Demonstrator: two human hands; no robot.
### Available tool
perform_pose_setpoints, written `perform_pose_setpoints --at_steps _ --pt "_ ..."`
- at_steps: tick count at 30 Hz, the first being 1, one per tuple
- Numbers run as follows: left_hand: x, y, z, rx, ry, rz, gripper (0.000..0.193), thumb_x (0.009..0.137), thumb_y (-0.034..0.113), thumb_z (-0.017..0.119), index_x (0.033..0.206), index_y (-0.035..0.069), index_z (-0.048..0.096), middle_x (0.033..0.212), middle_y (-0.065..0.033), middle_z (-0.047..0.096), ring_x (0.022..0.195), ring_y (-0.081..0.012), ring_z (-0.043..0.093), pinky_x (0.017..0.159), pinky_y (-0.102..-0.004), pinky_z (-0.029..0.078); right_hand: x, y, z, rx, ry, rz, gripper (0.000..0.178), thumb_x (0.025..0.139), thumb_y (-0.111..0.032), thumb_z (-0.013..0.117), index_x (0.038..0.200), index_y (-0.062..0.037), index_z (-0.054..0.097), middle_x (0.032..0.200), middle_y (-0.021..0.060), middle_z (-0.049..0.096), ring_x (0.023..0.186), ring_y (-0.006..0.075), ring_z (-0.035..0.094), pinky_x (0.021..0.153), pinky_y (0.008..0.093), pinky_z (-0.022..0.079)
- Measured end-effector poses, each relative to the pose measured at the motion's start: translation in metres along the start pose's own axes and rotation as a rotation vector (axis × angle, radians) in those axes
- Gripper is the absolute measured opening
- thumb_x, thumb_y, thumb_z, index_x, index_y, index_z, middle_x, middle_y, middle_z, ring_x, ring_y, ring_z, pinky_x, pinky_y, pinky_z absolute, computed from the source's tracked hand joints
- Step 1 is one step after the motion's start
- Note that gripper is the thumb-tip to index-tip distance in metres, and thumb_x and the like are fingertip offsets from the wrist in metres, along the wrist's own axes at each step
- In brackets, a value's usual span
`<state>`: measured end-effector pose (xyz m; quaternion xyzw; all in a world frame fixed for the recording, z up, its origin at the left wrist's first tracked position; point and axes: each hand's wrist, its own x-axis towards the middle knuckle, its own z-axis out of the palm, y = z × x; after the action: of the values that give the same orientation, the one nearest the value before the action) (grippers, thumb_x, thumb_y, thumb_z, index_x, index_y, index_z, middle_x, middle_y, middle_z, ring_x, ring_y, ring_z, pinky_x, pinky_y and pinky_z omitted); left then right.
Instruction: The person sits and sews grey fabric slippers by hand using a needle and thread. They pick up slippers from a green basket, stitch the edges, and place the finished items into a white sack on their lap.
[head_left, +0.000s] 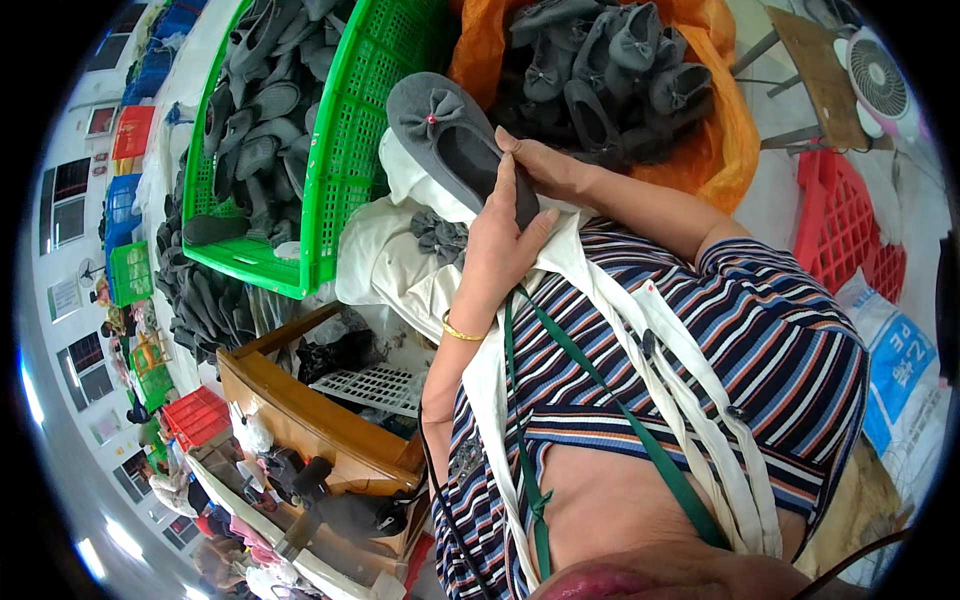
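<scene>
A grey felt slipper (440, 125) with a bow and a small red bead on its toe is held over my lap, its toe pointing up and left. My left hand (498, 240), a gold bangle at the wrist, is closed around its heel end. My right hand (545, 168) grips the slipper's right side near the heel, its fingertips meeting the left hand's. Loose grey bows (438, 236) lie on the white cloth (385, 250) just below the slipper.
A green plastic crate (345, 150) full of grey slippers or soles stands at left. An orange sack (735, 110) of bowed slippers (600, 80) is beyond my hands. A wooden table (300, 400) sits lower left; a fan (878, 75) and red crate (835, 215) are at right.
</scene>
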<state>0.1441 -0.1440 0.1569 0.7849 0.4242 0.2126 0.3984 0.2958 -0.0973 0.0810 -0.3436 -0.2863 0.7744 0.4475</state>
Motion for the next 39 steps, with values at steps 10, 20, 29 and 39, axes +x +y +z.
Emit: perform_pose_setpoints --at_steps 10,20,29,39 --pt "-0.001 -0.021 0.019 -0.146 0.158 0.149 0.043 0.091 0.009 0.066 0.130 -0.005 0.054 0.121 -0.0179 0.064 0.109 -0.0214 0.062 0.091 -0.0306 0.050 0.006 0.020 -0.036 -0.175 0.289 -0.119 0.057 0.097 -0.052 0.053 0.105 0.0025 0.068 0.100 0.0075 0.068 0.090 0.0143 0.060 0.082 0.0320 0.049" --pt "-0.013 -0.047 0.003 -0.013 0.351 0.008 0.022 0.091 0.012 0.068 0.110 0.001 0.070 0.100 -0.0041 0.071 0.079 -0.0051 0.058 0.067 -0.0208 0.046 0.029 -0.133 -0.234 -0.406 1.069 -0.499 0.063 0.092 -0.051 0.058 0.117 0.0063 0.060 0.113 0.0185 0.063 0.101 0.0319 0.059 0.088 0.0483 0.048" --pt "-0.080 -0.148 -0.024 0.137 0.483 -0.401 0.021 0.091 0.018 0.064 0.103 0.002 0.069 0.094 -0.0125 0.069 0.077 -0.0238 0.065 0.070 -0.0333 0.052 0.008 0.002 -0.145 -0.350 0.473 -0.278 0.029 0.101 -0.025 0.053 0.107 0.0005 0.065 0.091 0.0054 0.063 0.079 0.0131 0.062 0.075 0.0281 0.055" --pt "-0.010 -0.191 -0.033 0.790 0.271 -0.445 0.032 0.086 0.030 0.066 0.100 0.002 0.066 0.093 -0.0176 0.068 0.083 -0.0383 0.064 0.078 -0.0479 0.050 0.027 0.015 -0.012 -0.622 -0.088 -0.176 0.027 0.102 -0.022 0.052 0.106 0.0006 0.067 0.083 0.0027 0.063 0.075 0.0080 0.059 0.072 0.0242 0.053"
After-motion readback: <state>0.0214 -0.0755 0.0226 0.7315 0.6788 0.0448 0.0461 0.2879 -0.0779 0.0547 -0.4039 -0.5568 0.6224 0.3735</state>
